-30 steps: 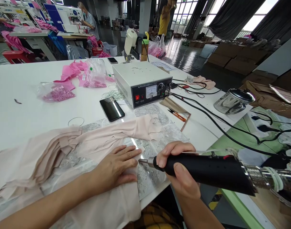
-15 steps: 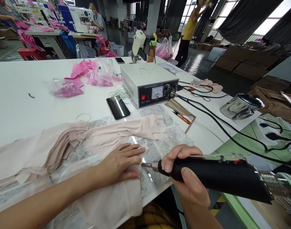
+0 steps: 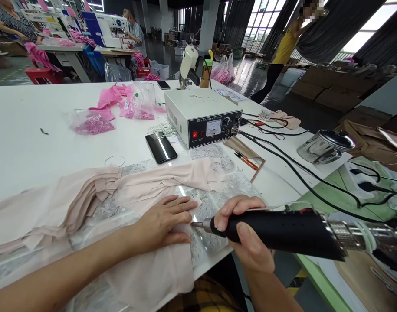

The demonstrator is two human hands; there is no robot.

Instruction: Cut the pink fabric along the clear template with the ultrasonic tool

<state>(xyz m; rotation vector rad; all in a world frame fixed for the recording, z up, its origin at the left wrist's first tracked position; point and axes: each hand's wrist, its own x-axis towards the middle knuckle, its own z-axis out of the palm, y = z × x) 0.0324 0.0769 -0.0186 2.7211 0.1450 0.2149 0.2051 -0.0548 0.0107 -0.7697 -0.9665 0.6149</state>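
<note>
Head view: our right hand (image 3: pixel 253 247), fingers wrapped around the black cylindrical tool (image 3: pixel 292 232), has shifted slightly left; metal tip (image 3: pixel 198 224) seems kept at the thin pale-pink fabric (image 3: pixel 165 268) edge, beside our left hand (image 3: pixel 167 223), fingers lightly spread.

I see the left hand (image 3: pixel 162 225) flat on beige fabric (image 3: pixel 162 273) near the front edge of the white table (image 3: pixel 55 154); the right hand (image 3: pixel 254 252) grips a black handpiece (image 3: pixel 292 234), its metal tip (image 3: pixel 198 224) by the fingers.
</note>
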